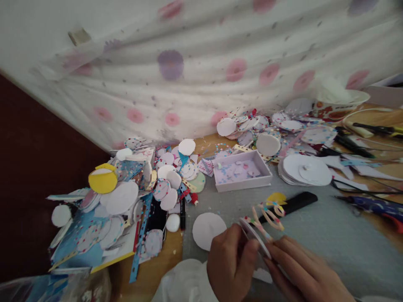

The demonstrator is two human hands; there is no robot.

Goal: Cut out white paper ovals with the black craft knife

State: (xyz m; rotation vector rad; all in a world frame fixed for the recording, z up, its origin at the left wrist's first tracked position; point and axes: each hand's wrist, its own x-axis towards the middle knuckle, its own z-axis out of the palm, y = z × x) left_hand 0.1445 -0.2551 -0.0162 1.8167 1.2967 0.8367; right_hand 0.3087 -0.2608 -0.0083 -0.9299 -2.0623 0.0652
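Observation:
My left hand (pixel 231 260) is closed on a white paper disc (pixel 255 237), held almost edge-on at the front of the grey cutting mat (pixel 346 260). My right hand (pixel 302 268) presses its fingers at the disc's near edge, where a curled paper strip with coloured dots (pixel 266 218) runs up from them. The strip's lower end is hidden by the fingers. Another white disc (pixel 208 230) lies flat on the mat beside my left hand. Behind the strip are a long black tool (pixel 300 202) and a yellow paper piece (pixel 276 198).
A shallow white box (pixel 242 170) holds small paper bits. Stacked white discs (pixel 305 170) lie to its right. Heaped discs, strips and a yellow disc (pixel 103 179) cover the left side. A blue pen-like tool (pixel 368 206) with a cord and a paper bowl (pixel 340 105) are at right.

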